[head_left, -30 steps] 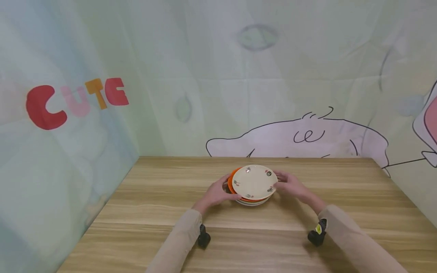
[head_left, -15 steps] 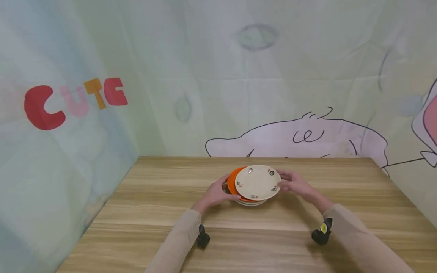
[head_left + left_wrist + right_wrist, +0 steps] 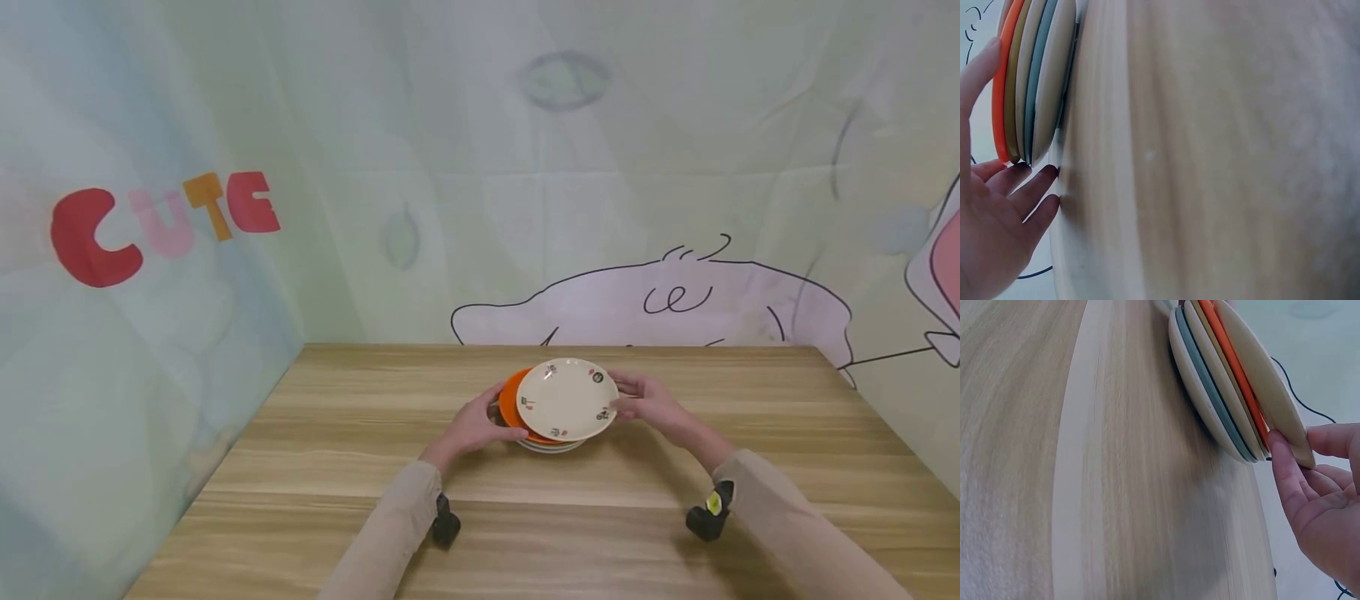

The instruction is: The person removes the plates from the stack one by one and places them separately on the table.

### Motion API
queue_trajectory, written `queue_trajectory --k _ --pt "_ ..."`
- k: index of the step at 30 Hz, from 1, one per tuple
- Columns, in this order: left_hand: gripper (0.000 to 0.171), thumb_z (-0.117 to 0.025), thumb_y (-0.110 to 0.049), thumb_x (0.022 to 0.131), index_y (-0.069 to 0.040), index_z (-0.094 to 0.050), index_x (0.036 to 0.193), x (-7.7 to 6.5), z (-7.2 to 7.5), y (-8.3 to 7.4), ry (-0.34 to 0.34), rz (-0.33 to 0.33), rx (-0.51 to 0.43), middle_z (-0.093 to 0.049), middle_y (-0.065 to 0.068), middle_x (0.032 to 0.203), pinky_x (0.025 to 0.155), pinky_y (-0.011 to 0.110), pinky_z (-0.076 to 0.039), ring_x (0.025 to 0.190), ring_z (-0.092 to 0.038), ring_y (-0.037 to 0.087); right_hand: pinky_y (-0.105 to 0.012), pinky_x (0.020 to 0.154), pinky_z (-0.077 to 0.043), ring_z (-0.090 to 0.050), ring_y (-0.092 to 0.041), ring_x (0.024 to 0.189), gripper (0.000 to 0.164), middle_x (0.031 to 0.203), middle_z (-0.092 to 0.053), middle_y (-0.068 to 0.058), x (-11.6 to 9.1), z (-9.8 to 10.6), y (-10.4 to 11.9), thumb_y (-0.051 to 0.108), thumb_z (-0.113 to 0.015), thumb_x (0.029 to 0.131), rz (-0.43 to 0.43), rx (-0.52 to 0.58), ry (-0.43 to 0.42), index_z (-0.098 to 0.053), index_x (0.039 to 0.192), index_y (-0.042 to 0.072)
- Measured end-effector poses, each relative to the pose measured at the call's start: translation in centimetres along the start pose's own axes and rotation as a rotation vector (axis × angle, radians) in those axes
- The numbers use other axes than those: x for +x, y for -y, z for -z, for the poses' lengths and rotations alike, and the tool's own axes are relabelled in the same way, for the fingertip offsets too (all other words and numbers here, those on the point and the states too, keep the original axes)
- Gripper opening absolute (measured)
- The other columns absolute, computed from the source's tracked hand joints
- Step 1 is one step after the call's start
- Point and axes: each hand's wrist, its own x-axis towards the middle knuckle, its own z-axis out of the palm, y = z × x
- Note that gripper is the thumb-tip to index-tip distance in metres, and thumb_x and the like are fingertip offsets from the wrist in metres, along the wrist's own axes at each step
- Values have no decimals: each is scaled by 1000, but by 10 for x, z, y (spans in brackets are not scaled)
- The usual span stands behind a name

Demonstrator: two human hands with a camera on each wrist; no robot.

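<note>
My right hand [image 3: 651,408] pinches the right rim of a cream plate with small printed pictures [image 3: 567,400]. The thumb is on its top face and the fingers are under it. In the right wrist view this plate tilts up at my hand's side, with a gap above the orange plate [image 3: 1238,365]. Below lie several stacked plates, among them a teal plate [image 3: 1200,369] and a cream bottom plate [image 3: 1188,369]. My left hand [image 3: 477,423] holds the left edge of the stack, thumb by the orange plate's rim, fingers curved along the lower edges.
The stack stands near the back of a wood-grain table [image 3: 570,542]. Behind it hangs a printed curtain [image 3: 420,167] with a drawn animal, and CUTE lettering is on the left side. Black camera mounts [image 3: 446,523] sit at both wrists.
The top cream plate has slid slightly right with my right hand, baring more of the orange plate. Its far edge has risen a little since half a second ago. My left hand stays nearly still.
</note>
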Motion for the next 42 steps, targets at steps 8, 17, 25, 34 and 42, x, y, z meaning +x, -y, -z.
queue_trajectory --k 8,17,25,34,42 --pt "95 -79 -39 66 -14 -28 143 0 1 1 3 -13 -17 -39 9 141 104 44 -34 125 -41 27 -34 80 -53 -61 -18 92 63 137 -27 -34 0 1 1 -6 -53 82 15 66 15 -22 136 -15" --pt "97 -79 -41 66 -13 -27 143 0 2 2 2 0 -15 -38 9 141 104 44 -34 124 -42 27 -29 81 -53 -61 -19 95 63 139 -26 -31 1 8 0 -4 -52 83 -14 78 19 -21 138 -12" --pt "93 -79 -39 67 -16 -28 143 -1 1 1 8 2 -34 -36 6 142 104 45 -33 124 -41 27 -29 84 -52 -57 -21 103 63 140 -24 -31 0 15 -1 -3 -52 85 -11 85 24 -20 139 -10" --pt "95 -78 -39 67 -13 -27 143 -2 1 -1 13 9 -46 -35 8 143 104 44 -34 125 -41 28 -25 84 -51 -59 -8 93 64 142 -17 -33 -9 29 3 -4 -48 86 -18 137 18 -13 140 -11" --pt "94 -78 -41 67 -14 -28 142 0 -1 -1 16 2 -48 -36 7 142 103 45 -34 125 -41 27 -26 86 -50 -58 -4 92 63 142 -15 -33 -16 40 5 -3 -47 88 -18 136 -3 -11 140 -11"
